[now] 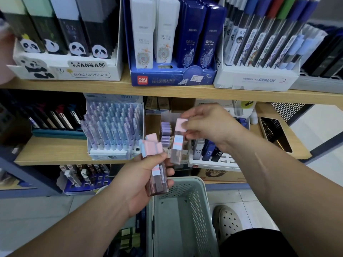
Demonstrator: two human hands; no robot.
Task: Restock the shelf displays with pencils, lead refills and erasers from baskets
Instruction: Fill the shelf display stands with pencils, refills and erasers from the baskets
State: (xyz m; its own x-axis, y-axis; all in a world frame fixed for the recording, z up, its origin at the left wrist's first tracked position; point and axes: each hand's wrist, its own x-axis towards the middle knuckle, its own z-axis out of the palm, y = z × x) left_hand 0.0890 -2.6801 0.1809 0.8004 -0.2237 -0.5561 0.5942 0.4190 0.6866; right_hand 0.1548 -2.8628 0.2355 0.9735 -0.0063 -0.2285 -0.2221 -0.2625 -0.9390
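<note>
In front of the middle shelf [55,153], the right hand [207,125] pinches one pink-capped lead case [178,141] upright. The left hand [143,184] grips a bundle of similar cases [155,164] above the basket [185,210].

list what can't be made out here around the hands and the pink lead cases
Head view:
- Count of cases in left hand: they overlap, fingers cover them.
- Label on right hand's single case: blurred.
- Purple-capped display box: partly hidden behind held cases.
- Basket bottom: cut off by frame edge.
</note>
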